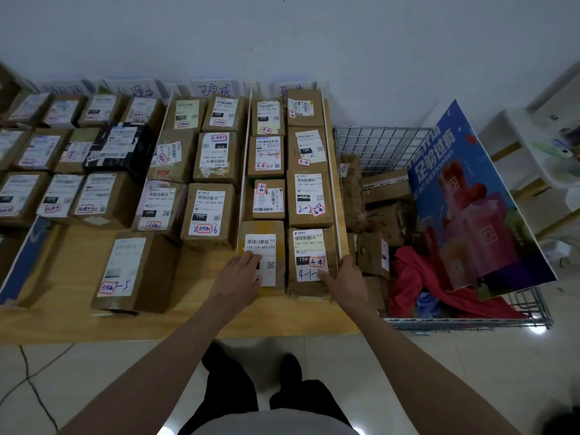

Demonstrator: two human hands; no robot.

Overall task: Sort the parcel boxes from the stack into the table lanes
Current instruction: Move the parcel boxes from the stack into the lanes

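- Left hand [239, 271] lies flat on top of a parcel box [262, 257], fingers straight over its white label, not curled round anything.
- Right hand [342, 276] grips the neighbouring box marked 4-1 [309, 262], thumb on top, fingers wrapped over its right edge.
- Both boxes sit side by side at the near end of the rightmost lane on the wooden table [78, 246], touching each other.
- White divider strip [244, 164] fences that lane off on the left.
- Wire basket [470, 321] just right of the table holds more cardboard boxes, a red cloth and a blue poster [470, 199].
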